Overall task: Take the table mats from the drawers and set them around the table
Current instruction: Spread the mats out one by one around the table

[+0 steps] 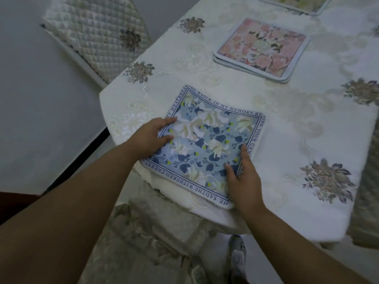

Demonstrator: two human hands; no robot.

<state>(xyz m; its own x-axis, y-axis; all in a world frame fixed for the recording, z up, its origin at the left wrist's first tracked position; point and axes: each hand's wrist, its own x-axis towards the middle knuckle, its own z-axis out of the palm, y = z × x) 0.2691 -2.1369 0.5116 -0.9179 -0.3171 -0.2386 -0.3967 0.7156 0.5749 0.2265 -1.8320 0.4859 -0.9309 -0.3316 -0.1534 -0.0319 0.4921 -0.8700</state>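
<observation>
now both hands flatten the blue mat [207,144] at the table's [287,124] six o'clock corner: left hand [152,136] and right hand [244,175] fingers spread flat; best square it inward, off the overhang.

three table mats [207,144], two hands [152,136]

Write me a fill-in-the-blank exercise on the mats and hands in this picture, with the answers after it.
1. Both hands rest on the ___ flowered mat.
2. The pink mats lie in a ___, one on another.
3. The left hand is at the mat's edge; the right hand lies flat on its ___ edge.
4. The tablecloth has ___ stitched on it.

Missing words: blue; stack; right; flowers
</observation>
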